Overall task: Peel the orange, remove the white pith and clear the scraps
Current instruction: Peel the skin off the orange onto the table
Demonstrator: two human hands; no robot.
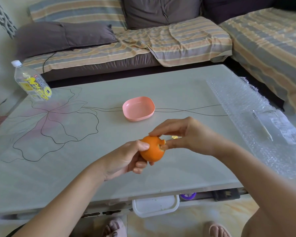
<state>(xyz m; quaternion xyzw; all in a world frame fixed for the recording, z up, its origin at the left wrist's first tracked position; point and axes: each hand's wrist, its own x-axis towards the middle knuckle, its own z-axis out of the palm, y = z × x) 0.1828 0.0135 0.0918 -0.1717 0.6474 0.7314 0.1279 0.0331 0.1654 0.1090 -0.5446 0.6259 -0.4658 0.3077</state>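
Orange rind just broken open, so the peeling has barely begun.

Nearest me, a white rectangular plastic tub (155, 205) sits under the table edge, with only specks inside. Above the pale grey table (92, 168), the left hand (126, 158) curls round the small round orange (152, 151). The right hand (186, 134) pinches a torn flap of rind (162, 142) between thumb and forefinger. Next, I'd judge, that flap needs pulling away in strips. Farther back, the shallow pink rounded dish (138, 108) shows no scraps yet.

Orange (152, 149) underside hidden in left hand (125, 159). Bottle (31, 82) label print too blurred to read. White tub (155, 205) half under surface (75, 168) edge.
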